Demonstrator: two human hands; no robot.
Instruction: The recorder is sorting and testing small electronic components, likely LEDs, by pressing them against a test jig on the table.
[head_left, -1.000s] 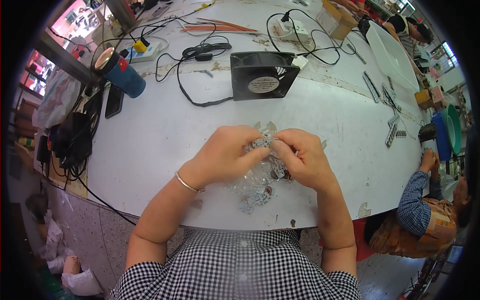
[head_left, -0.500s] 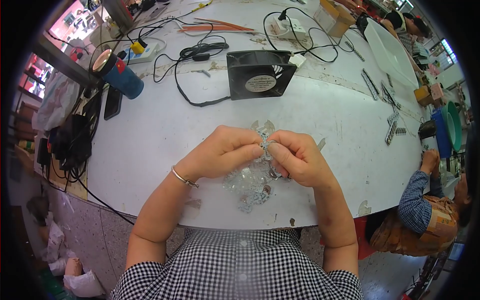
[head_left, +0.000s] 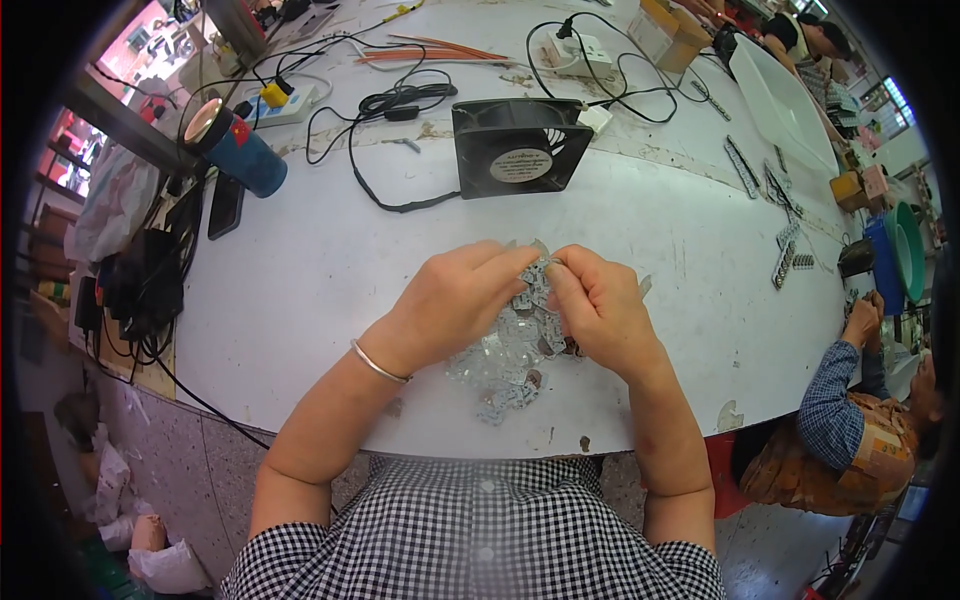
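Note:
My left hand (head_left: 462,297), with a silvery bangle at its wrist, is closed, fingertips pressed together over the far end of a small heap. My right hand (head_left: 606,308) is pinched just beside it, thumb against forefinger. Whatever sits between the fingertips is too small and too covered to name. Beneath and between the hands lie small grey perforated pieces (head_left: 535,290). Nearer to me spreads a pile of clear, shiny plastic bits (head_left: 492,362), with more grey pieces (head_left: 508,398) at its near end.
A black box fan (head_left: 522,150) stands beyond my hands, its cable running left. At left are a blue tumbler (head_left: 238,150), a phone (head_left: 226,206) and black cables. Metal strips (head_left: 785,255) and a white tub (head_left: 775,105) lie right. A co-worker (head_left: 850,420) sits at the right.
Both hands have shifted slightly away from me, the left fingertips most, uncovering more of the grey pieces between them. The fan and the pile nearer to me stay put.

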